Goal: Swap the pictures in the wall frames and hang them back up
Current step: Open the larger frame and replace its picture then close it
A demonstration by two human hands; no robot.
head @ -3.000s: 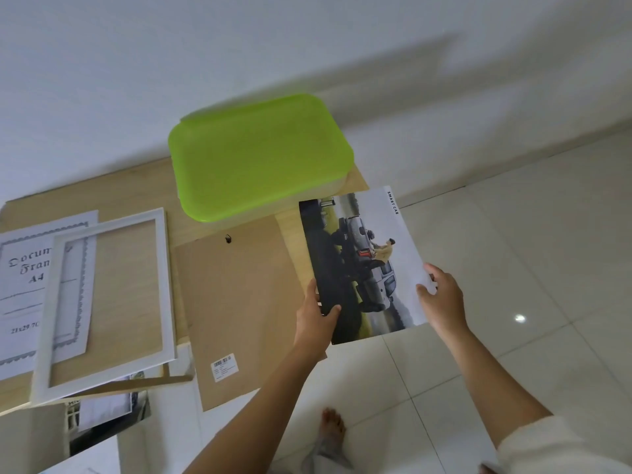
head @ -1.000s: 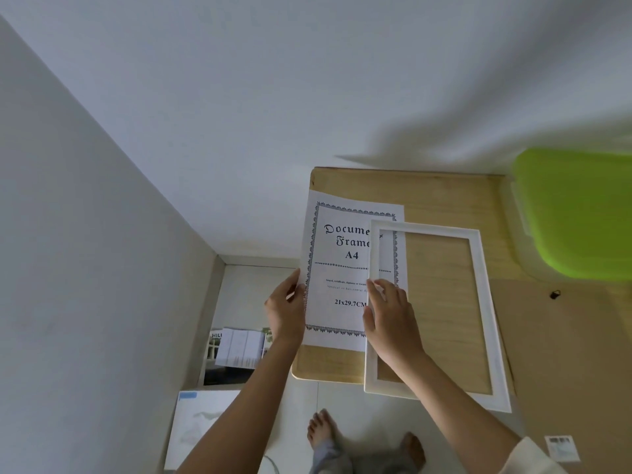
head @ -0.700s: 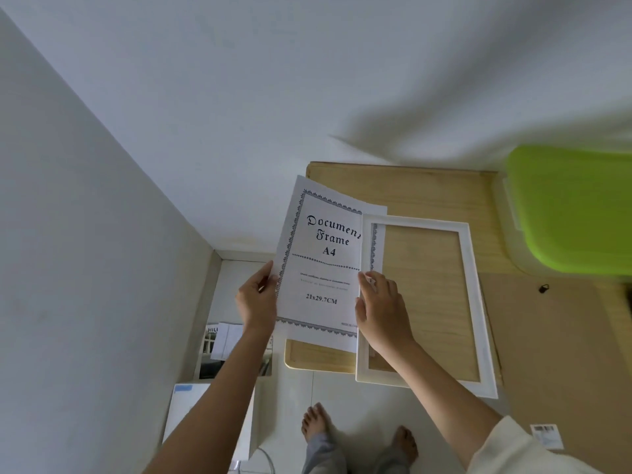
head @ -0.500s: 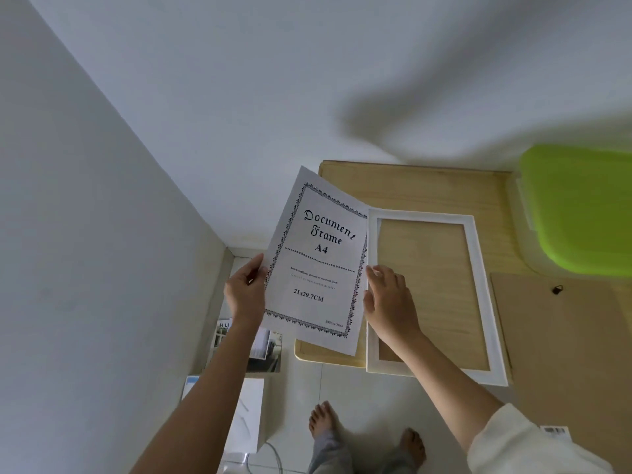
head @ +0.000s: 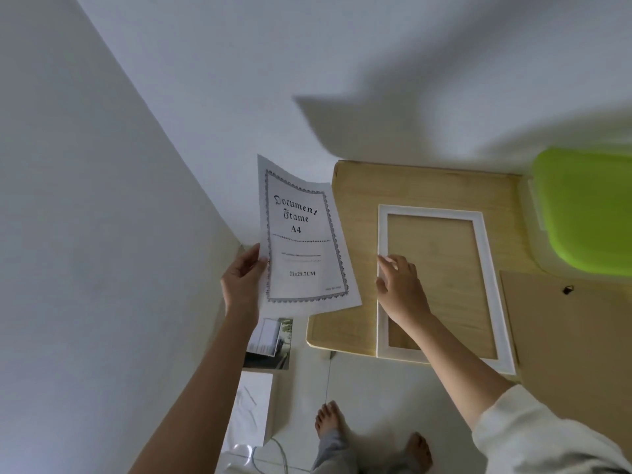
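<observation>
– White paper first, furthest left: the left hand (head: 241, 280) pinches the printed sheet (head: 304, 241) by its left edge, thumb on the front, and holds it in the air, clear of the table

– And the other hand?

– The right hand (head: 400, 289) lies with relaxed fingers on the left rail of the white frame (head: 485, 261), which is flat on the wooden table (head: 427, 186). It grips nothing

– What could go wrong from here?

– The sheet hangs from one edge and bows, so I'd guess it could crease at the pinch or slip to the floor. The frame's near end seems to reach past the table edge under the right wrist, and a careless push there might tip it off

– Further right?

– Right of the right hand lies a brown backing board (head: 574, 336) with its small hook. Above that sits a lime green lid (head: 588, 206)

– And the room?

– A light wood top pushed into a corner of plain white walls (head: 102, 234), pale floor tiles (head: 376, 398) below, and some prints (head: 270, 340) stacked low beneath the left hand
</observation>
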